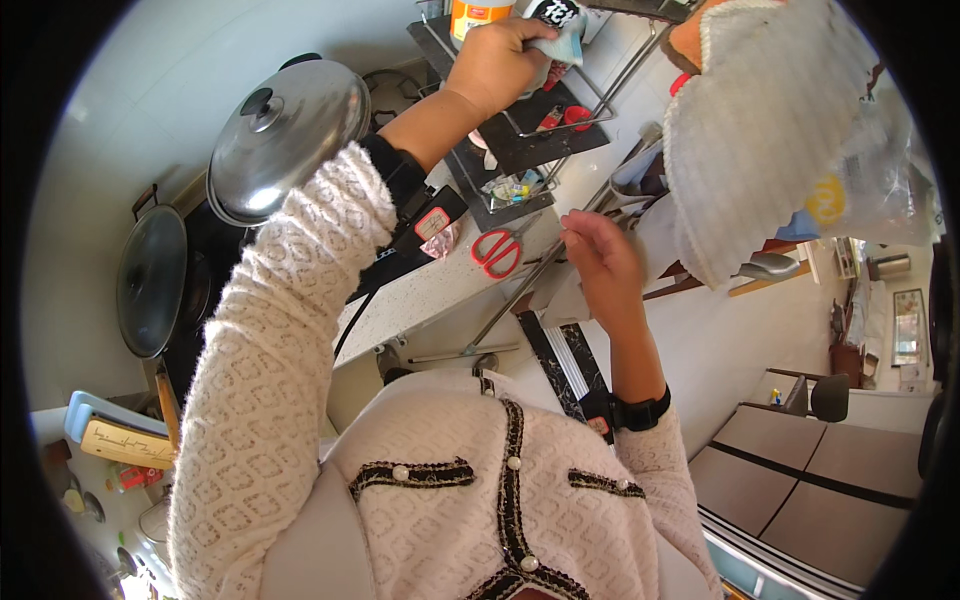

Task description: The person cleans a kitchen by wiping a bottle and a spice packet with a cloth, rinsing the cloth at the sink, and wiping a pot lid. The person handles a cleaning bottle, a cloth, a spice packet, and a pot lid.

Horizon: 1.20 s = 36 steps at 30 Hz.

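My left hand (499,64) reaches over a tiered rack with black shelves (525,135). Its fingers pinch a pale blue, crumpled cloth or wipe (564,46); which of these it is I cannot tell. Just behind that hand stand a yellow-and-white tub (472,16) and a black-and-white container (553,11) bearing writing. My right hand (609,274) is raised by the counter's edge, fingers slightly curled and thumb a little apart, with nothing visible in it. Red-handled scissors (499,251) lie on the speckled counter (427,300), left of my right hand.
A lidded steel pan (292,142) and a second pan with a glass lid (152,281) sit on the stove at left. A grey-white cloth (757,142) hangs at upper right. On the rack are a red cap (577,116) and small packets (517,189). Cutting boards (124,442) stand lower left.
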Motion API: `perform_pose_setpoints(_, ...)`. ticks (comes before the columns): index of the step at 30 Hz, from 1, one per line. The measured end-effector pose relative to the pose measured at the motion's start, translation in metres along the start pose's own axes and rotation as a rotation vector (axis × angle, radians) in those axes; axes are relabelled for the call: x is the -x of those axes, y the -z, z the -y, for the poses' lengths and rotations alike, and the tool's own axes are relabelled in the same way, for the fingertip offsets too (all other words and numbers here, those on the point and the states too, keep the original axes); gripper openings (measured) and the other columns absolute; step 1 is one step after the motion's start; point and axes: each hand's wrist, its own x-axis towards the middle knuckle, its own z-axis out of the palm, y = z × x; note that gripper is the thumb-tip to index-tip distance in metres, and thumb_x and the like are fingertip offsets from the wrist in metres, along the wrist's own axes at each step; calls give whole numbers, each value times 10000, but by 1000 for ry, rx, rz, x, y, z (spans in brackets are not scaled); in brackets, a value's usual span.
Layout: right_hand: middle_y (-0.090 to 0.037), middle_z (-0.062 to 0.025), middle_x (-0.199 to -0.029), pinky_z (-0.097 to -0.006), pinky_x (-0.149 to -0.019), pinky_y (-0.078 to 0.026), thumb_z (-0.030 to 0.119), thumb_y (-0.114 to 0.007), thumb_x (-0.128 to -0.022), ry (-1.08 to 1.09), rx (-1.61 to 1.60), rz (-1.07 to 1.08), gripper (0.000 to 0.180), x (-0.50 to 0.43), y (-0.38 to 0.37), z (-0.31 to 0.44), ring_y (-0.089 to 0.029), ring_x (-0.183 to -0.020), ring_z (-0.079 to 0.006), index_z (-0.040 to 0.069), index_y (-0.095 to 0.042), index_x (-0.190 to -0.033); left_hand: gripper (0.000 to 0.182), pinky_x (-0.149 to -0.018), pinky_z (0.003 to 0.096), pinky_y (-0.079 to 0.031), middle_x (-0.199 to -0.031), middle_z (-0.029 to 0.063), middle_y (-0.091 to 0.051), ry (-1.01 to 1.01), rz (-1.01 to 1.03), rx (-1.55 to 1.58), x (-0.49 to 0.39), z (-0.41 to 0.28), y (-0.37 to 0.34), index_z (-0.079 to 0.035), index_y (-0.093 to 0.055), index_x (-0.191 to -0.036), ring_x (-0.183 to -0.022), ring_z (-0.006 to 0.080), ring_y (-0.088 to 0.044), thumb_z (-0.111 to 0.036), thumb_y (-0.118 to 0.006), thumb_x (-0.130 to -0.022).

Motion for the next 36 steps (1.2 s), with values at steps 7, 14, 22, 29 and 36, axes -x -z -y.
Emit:
perform_pose_setpoints(7,-672,-72,-1066,-247,-761,-496,112,-621,-913,-101,-45,11,276,-21,-22,-15,-620,-922,-123,-2,-601,-1164,130,-687,234,-473,-869,0,-668,425,57,711,16,0,33,5,-653,-971,-747,69,-577,45,-638,-848)
perform_pose_setpoints(14,-644,-104,-1138,-279,-767,-529,174,-594,-947,-271,-278,82,318,-21,-32,-27,-635,-960,-154,5,-560,-1214,148,-663,228,-475,-836,28,-664,649,-156,530,89,-43,79,4,-665,-950,-733,66,-582,-75,-712,-833)
perform_pose_setpoints(22,-628,-55,-1087,-339,-773,-546,379,-550,-974,-494,-630,303,482,13,-77,-45,-621,-932,-145,20,-488,-1289,219,-711,250,-482,-892,42,-666,886,300,291,220,-67,54,16,-641,-1021,-791,100,-598,-18,-691,-811)
perform_pose_setpoints(29,-607,-32,-1033,-286,-809,-477,278,-531,-982,-532,-763,-62,339,7,-96,-102,-585,-927,-128,20,-550,-1201,265,-733,298,-527,-926,84,-670,788,635,383,233,-51,22,38,-610,-1053,-795,163,-640,-90,-685,-833)
perform_pose_setpoints(36,-612,-97,-1084,-304,-878,-447,242,-545,-974,-176,-346,-531,374,-65,-68,-99,-581,-980,-171,-43,-505,-1213,416,-539,282,-513,-812,90,-628,1115,393,535,152,-34,25,51,-616,-948,-604,130,-569,-364,-583,-951)
